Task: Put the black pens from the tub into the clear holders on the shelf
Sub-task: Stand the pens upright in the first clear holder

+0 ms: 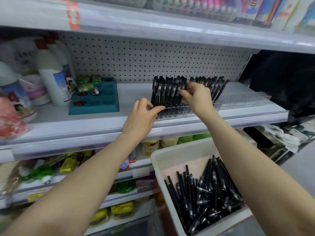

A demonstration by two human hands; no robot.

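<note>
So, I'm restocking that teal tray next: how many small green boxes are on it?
3 green boxes on the teal tray: one at its back left corner, another right of it, the third just in front. Blur might hide more.

Bright, even shop lighting from above; wide-angle view, soft at margins.
Glare streaks lie along the glossy upper shelf edge point(153, 26), with glints on the clear holders point(175, 114). Shadows are soft and sit beneath the shelving; the recess point(281, 79) at far right is dark. Straight lines bow toward the frame borders. The bottles point(54, 70) at left and the goods point(221, 7) at top are blurred; the pens point(204, 193) in the tub point(161, 169) read sharper.
</note>
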